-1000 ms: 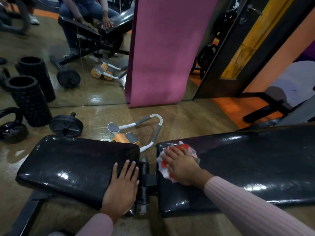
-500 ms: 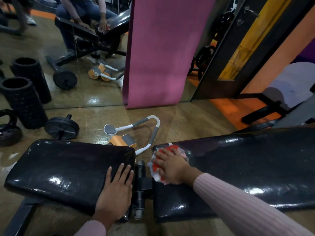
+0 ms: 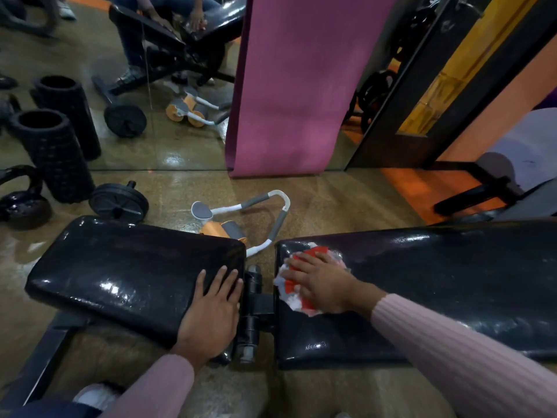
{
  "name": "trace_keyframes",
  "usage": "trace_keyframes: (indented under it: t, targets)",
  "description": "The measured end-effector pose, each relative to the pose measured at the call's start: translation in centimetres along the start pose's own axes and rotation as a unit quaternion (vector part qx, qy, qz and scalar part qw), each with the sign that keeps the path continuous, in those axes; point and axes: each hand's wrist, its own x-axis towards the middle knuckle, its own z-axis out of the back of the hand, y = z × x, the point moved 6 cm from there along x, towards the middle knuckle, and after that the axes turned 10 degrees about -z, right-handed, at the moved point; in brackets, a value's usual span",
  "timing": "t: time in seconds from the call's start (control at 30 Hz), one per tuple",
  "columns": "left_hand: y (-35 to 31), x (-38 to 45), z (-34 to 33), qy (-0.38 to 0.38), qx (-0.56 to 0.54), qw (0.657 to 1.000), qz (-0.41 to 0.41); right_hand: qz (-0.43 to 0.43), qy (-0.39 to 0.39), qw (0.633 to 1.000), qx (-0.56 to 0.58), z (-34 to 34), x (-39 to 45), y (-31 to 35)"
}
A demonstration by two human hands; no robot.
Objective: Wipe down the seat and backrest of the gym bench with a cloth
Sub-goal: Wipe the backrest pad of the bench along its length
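Note:
The gym bench has two glossy black pads: the shorter seat pad on the left and the long backrest pad on the right, joined by a black metal hinge. My left hand lies flat with straight fingers on the seat pad's near right corner. My right hand presses a red and white cloth flat against the left end of the backrest pad. Most of the cloth is hidden under that hand.
On the floor beyond the bench lie an orange and grey ab roller, a black weight plate, a kettlebell and a black foam roller. A pink mat leans on the mirror. Another bench stands at far right.
My right hand has slid the cloth slightly left, toward the backrest pad's left edge. My left hand stays flat on the seat pad. The camera view has shifted a little.

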Motion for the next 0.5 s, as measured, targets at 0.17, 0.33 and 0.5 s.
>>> trace_keyframes:
  t: [0.17,0.33,0.5]
  targets:
    - [0.4,0.7,0.3,-0.005,-0.009,1.000,0.009,-0.125,-0.002,0.992,0.012,1.7,1.9,-5.7]
    - [1.4,3.1,0.9,-0.003,-0.005,1.000,0.024,-0.123,0.014,0.992,-0.018,0.2,4.6,0.1]
    - [1.4,3.3,1.1,-0.016,-0.004,0.999,0.029,0.000,0.016,1.000,0.006,-0.2,1.0,0.8]
